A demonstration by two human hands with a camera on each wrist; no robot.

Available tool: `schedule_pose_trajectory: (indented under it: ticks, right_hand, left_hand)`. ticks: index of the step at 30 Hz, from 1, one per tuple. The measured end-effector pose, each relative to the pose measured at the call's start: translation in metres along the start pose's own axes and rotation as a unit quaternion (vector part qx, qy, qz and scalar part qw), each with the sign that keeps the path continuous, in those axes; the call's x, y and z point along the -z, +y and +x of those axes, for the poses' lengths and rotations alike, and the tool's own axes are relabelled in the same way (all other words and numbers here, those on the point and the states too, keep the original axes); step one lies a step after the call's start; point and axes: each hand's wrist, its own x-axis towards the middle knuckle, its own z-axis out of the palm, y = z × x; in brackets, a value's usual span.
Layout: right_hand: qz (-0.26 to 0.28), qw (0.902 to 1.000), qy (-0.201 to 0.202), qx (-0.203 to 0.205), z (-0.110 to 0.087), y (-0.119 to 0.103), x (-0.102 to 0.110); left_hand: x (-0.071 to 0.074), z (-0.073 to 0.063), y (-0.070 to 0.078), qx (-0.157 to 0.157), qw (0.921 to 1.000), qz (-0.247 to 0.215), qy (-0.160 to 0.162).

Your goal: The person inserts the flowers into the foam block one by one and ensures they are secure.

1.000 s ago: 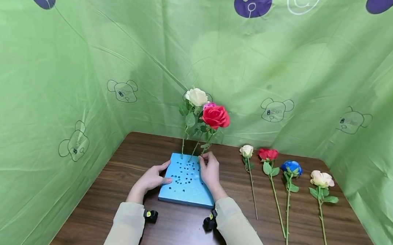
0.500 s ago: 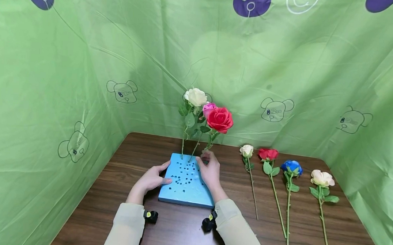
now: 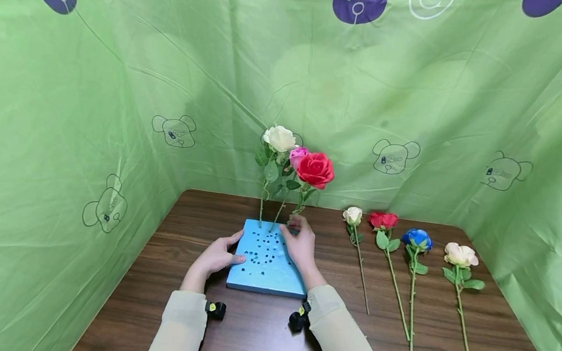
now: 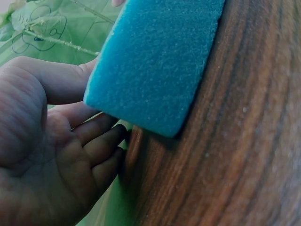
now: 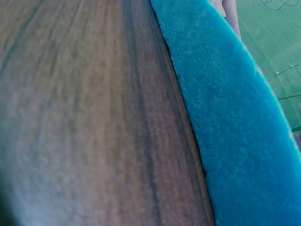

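Observation:
A light blue foam block (image 3: 268, 279), dotted with holes, lies flat on the table. My left hand (image 3: 217, 256) grips its left edge, thumb on top and fingers down along the side; the left wrist view shows that thumb (image 4: 66, 80) over the block's edge. At the back right corner my right hand (image 3: 300, 244) pinches the lower stem of a red rose (image 3: 316, 170), which leans to the right; the stem's end is hidden behind the fingers. A white rose (image 3: 280, 139) and a pink rose (image 3: 298, 157) stand in holes along the back edge.
To the right on the wooden table (image 3: 255, 326) lie a small white rose (image 3: 352, 216), a red rose (image 3: 383, 220), a blue rose (image 3: 417, 239) and a pale pink rose (image 3: 460, 255), stems toward me. Green cloth (image 3: 341, 94) hangs behind and at both sides.
The red rose's head has shifted right and slightly down, uncovering more of the pink rose. My right fingers have moved slightly at its stem. The left hand and the block stay put.

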Motion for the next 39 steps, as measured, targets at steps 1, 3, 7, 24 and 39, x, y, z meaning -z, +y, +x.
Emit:
schedule_pose_trajectory:
  ticks: [1,3,7,24,39]
  right_hand:
    - [0.0,1.0,0.0,0.002,0.0,0.0,0.0]
    - [-0.001,1.0,0.0,0.007,0.0,0.001,0.0]
    - [-0.001,0.9999,0.0,0.012,0.0,0.0,0.0]
    - [0.029,0.9992,0.023,-0.013,0.001,-0.001,0.001]
    - [0.135,0.9878,-0.002,-0.077,0.004,-0.007,0.037]
  left_hand:
    - [0.0,0.0,0.0,0.0,1.0,-0.001,0.0]
    - [0.0,0.0,0.0,0.001,1.0,-0.003,-0.002]
    - [0.0,0.0,0.001,0.001,1.0,-0.007,-0.002]
    - [0.0,0.001,0.0,0.005,1.0,-0.006,0.0]
    - [0.002,0.002,0.0,0.001,1.0,0.005,-0.007]
